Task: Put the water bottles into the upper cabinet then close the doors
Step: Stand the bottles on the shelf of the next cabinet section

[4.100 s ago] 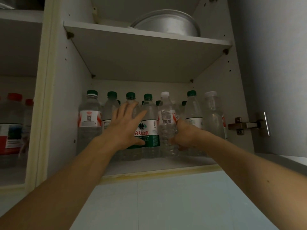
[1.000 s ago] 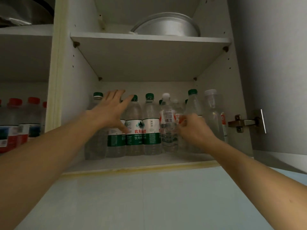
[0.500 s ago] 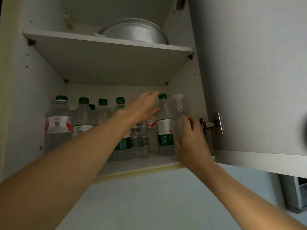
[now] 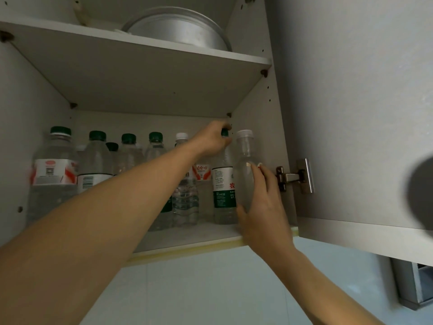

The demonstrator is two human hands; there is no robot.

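Several water bottles stand on the lower shelf [image 4: 187, 240] of the open upper cabinet, most with green caps. My left hand [image 4: 212, 141] reaches across and closes over the cap of a green-labelled bottle [image 4: 223, 193] near the right wall. My right hand [image 4: 262, 202] wraps around the clear bottle with a clear cap [image 4: 244, 158] at the far right, thumb on its left side and fingers on its front. A red-and-white-labelled bottle [image 4: 52, 170] stands at the far left.
The right cabinet door [image 4: 351, 113] hangs open on a metal hinge [image 4: 293, 177] beside my right hand. A metal basin [image 4: 180, 29] lies on the upper shelf [image 4: 140, 73]. A tiled wall [image 4: 199, 289] runs below the cabinet. A dark blurred shape [image 4: 421, 193] shows at the right edge.
The view has swung right and closer. My left hand moved from the left bottles across to the green cap near the right wall. My right hand shifted onto the clear far-right bottle.
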